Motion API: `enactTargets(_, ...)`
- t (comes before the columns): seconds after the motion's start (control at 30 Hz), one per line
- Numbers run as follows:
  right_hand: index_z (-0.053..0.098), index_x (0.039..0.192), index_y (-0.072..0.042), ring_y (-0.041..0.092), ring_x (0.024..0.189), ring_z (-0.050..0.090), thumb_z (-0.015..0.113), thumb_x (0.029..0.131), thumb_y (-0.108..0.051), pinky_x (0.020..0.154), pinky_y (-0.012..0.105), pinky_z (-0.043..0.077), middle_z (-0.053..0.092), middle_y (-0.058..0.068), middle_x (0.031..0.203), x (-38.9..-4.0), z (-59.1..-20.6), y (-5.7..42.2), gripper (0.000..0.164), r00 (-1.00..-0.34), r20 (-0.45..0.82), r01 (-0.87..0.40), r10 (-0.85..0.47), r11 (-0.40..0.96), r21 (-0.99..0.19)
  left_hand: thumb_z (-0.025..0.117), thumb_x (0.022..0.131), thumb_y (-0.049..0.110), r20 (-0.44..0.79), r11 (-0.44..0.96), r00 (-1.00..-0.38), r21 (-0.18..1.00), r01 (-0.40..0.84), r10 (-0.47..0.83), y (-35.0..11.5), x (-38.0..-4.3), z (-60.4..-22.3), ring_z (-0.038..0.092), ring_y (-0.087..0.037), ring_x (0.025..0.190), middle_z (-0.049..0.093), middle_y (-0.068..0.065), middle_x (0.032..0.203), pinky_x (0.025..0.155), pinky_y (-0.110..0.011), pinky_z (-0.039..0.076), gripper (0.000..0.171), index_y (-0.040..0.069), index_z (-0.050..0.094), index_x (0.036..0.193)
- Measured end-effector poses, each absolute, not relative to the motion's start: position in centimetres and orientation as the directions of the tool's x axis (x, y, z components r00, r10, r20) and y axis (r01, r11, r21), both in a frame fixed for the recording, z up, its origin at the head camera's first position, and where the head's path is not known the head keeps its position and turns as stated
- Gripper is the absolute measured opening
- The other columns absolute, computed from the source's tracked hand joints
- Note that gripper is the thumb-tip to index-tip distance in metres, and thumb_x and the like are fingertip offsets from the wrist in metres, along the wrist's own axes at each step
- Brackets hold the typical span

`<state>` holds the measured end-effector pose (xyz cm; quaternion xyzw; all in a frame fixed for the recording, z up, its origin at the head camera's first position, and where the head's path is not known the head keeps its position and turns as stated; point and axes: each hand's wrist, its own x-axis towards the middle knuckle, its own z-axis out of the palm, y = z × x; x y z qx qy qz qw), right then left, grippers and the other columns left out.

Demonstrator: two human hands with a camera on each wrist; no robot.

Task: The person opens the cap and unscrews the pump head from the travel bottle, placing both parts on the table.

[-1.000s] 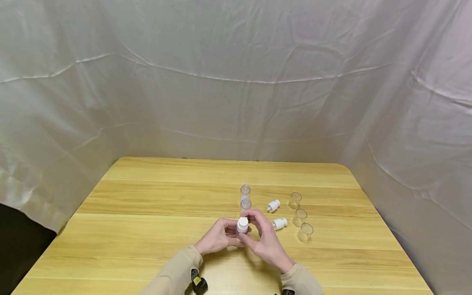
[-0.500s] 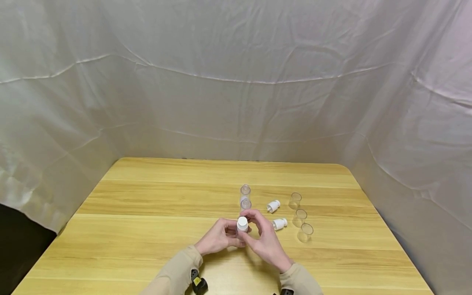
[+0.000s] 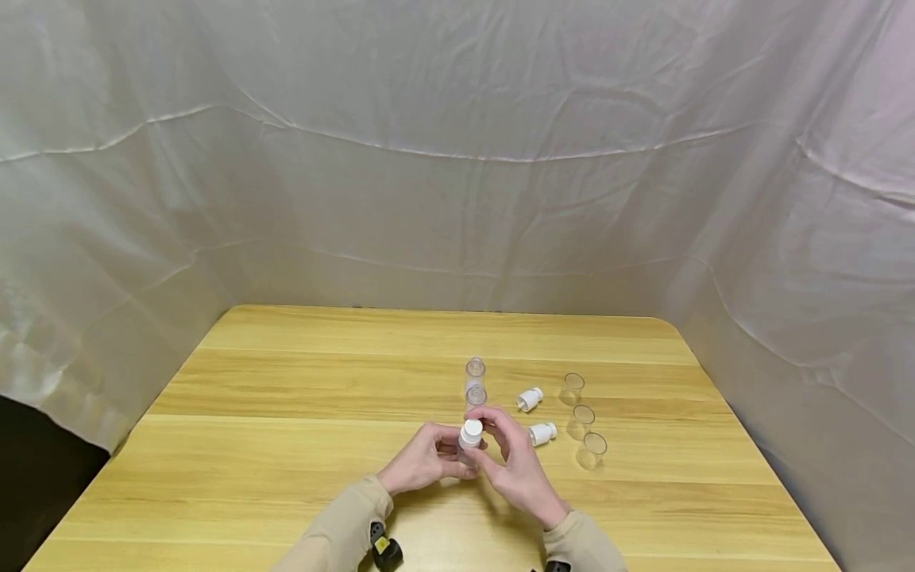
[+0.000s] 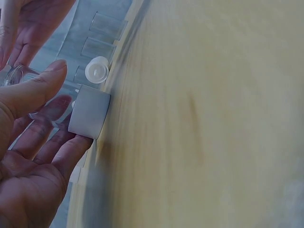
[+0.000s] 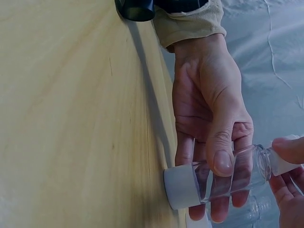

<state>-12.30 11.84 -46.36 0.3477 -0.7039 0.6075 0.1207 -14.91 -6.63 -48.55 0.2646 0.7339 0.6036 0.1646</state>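
Note:
A clear bottle (image 5: 247, 164) with a white base (image 5: 183, 186) stands upright between my hands, its base close over the table. Around the clear body my left hand (image 3: 425, 459) curls, with the thumb across the side facing the right wrist camera. The white top (image 3: 471, 432) sits at the bottle's neck, and my right hand (image 3: 513, 462) pinches it between thumb and fingers. Just beyond the hands, two more clear bottles (image 3: 475, 375) stand in line. To the right lie two white pump tops (image 3: 530, 400), tipped on their sides.
Several clear caps (image 3: 592, 451) stand in a slanting row right of the pump tops. The wooden table (image 3: 286, 381) is bounded at the back and sides by a pale cloth (image 3: 457, 199).
The right thumb and fingers shift slightly around the white top, which tilts a little. The left hand keeps its hold on the bottle, and the things on the table stay put.

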Motion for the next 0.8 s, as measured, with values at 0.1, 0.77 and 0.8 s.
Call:
enactTargets(0.1, 0.054, 0.124, 0.010, 0.005, 0.120, 0.057, 0.069, 0.082, 0.016, 0.111, 0.017, 0.047, 0.057, 0.033, 0.119, -12.34, -46.49, 11.79, 0.045, -0.717, 0.612, -0.650, -0.334, 0.004, -0.760, 0.079, 0.082, 0.005, 0.076, 0.130, -0.808, 0.974, 0.185, 0.584, -6.58, -14.93, -48.63, 0.072, -0.010, 0.093, 0.073, -0.023, 0.115, 0.086, -0.018, 0.058, 0.038, -0.004, 0.070, 0.118)
enactTargets(0.77, 0.043, 0.130, 0.020, 0.000, 0.128, 0.054, 0.061, 0.084, 0.019, 0.111, 0.017, 0.046, 0.056, -0.002, 0.132, -11.59, -46.86, 11.20, 0.050, -0.788, 0.582, -0.575, -0.200, -0.098, -0.812, 0.079, 0.082, 0.005, 0.040, 0.170, -0.823, 0.972, 0.165, 0.567, -6.54, -14.88, -48.47, 0.069, -0.003, 0.086, 0.074, -0.024, 0.110, 0.082, -0.017, 0.058, 0.035, -0.003, 0.070, 0.116)
enactTargets(0.8, 0.041, 0.131, 0.020, -0.001, 0.129, 0.054, 0.061, 0.085, 0.018, 0.111, 0.017, 0.046, 0.054, -0.009, 0.133, -11.53, -46.89, 11.22, 0.051, -0.800, 0.568, -0.559, -0.191, -0.106, -0.823, 0.079, 0.082, 0.005, 0.035, 0.174, -0.824, 0.972, 0.160, 0.565, -6.54, -14.86, -48.46, 0.069, -0.004, 0.087, 0.074, -0.024, 0.111, 0.082, -0.017, 0.058, 0.036, -0.003, 0.070, 0.116)
